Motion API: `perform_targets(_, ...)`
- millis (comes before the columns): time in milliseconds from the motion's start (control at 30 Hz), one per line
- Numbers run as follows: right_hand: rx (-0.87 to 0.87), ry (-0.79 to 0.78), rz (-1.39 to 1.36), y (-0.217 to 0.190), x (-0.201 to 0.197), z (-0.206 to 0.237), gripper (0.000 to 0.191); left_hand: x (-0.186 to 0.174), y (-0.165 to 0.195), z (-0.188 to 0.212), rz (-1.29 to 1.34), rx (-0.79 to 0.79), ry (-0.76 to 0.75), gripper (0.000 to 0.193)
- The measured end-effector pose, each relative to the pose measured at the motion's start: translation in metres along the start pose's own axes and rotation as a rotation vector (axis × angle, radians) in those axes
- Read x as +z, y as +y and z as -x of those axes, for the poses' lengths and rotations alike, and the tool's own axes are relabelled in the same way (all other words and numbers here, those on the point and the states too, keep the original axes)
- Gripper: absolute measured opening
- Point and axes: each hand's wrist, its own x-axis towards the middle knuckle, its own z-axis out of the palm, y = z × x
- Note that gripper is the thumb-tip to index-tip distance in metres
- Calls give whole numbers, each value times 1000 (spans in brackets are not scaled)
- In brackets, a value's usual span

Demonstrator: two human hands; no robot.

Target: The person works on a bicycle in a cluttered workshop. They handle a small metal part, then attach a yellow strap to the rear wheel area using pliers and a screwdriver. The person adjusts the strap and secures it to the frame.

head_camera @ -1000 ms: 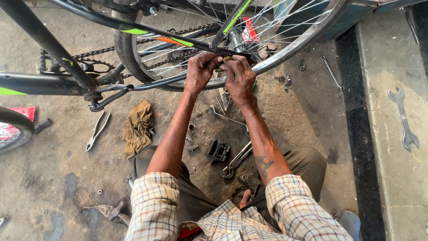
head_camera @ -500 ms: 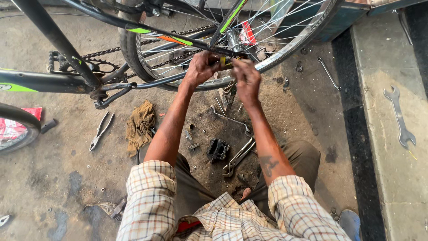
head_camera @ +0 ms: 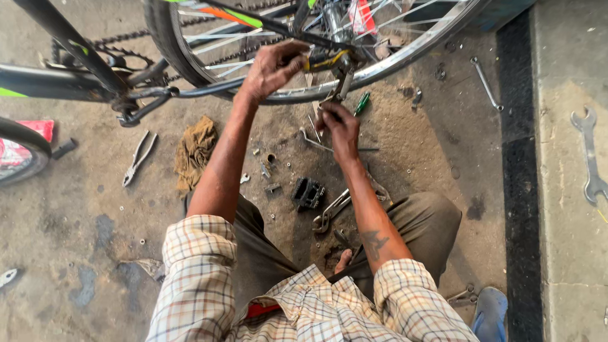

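Steel spokes and a silver rim of the rear bicycle wheel point(head_camera: 405, 60) fill the top of the view, with the person squatting on the concrete floor point(head_camera: 76, 240) below it. Left hand point(head_camera: 273, 66) is closed around a yellow-handled tool point(head_camera: 326, 61) held against the black frame stay point(head_camera: 278, 26) near the hub. Right hand point(head_camera: 341, 130) sits lower, fingers pinched on the lower end of a dark metal part point(head_camera: 342, 82) hanging from the axle area; exactly what that part is cannot be told. Both forearms are bare, sleeves of a checked shirt point(head_camera: 202, 278) rolled above the elbow. Chain point(head_camera: 126, 38) and chainring point(head_camera: 120, 58) lie to the left of the wheel. On the floor: pliers point(head_camera: 138, 158) beside a brown rag point(head_camera: 195, 152), a black pedal point(head_camera: 308, 193) near a spanner point(head_camera: 330, 212), a green-handled screwdriver point(head_camera: 361, 103) just under the rim, loose nuts scattered between. A slim spanner point(head_camera: 486, 82) lies right of the wheel, and a larger open-ended spanner point(head_camera: 590, 155) rests on the raised step point(head_camera: 570, 253), well apart from the hands.
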Motion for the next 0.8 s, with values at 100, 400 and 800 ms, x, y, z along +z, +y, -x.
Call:
perform_targets(100, 80, 23, -256, -7, 12, -12, 25, -2, -1, 4, -72, 46, 40, 38)
perform_targets(400, 81, -55, -930, -7, 56, -56, 22, 9, -5, 3, -221, 64, 128, 30)
perform_targets(800, -45, 11, -993, 17, 71, -79, 15, 11, -5, 1, -240, 160, 182, 30)
